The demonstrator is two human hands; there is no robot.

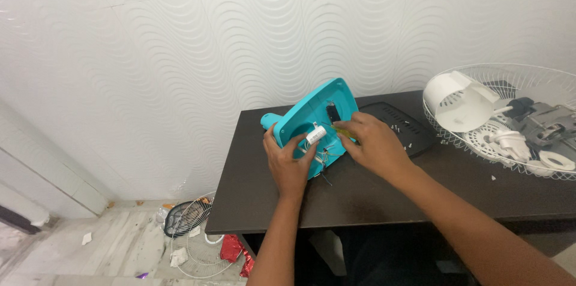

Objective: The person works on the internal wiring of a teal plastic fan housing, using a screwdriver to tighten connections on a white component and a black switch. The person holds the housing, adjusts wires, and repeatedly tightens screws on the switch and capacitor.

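Turquoise plastic fan base (318, 112), hollow side turned toward the camera, stands tilted on its edge on the dark brown tabletop (372, 196), near the table's back left corner by the white wave-patterned wall (180, 52). Left hand (288, 163) grips the lower left rim of the base, fingers curled around it, thumb by a small white rectangular component (316, 135) mounted inside. Right hand (372, 142) is closed around a thin yellowish tool (346, 132), its tip directed into the cavity (the tool's type cannot be determined). Loose thin wires (324, 157) hang from the lower part of the cavity, between the two hands. A small black part (332, 112) sits higher up inside the shell.

Behind the right hand lies a flat black plastic cover (408, 127), touching the table, with several small screws on it. At the right edge of the table rests a white wire fan grille (528, 76) holding a white conical housing (459, 101) and assorted grey and white parts. On the floor to the left lies another wire grille (195, 238) beside red wrapping.
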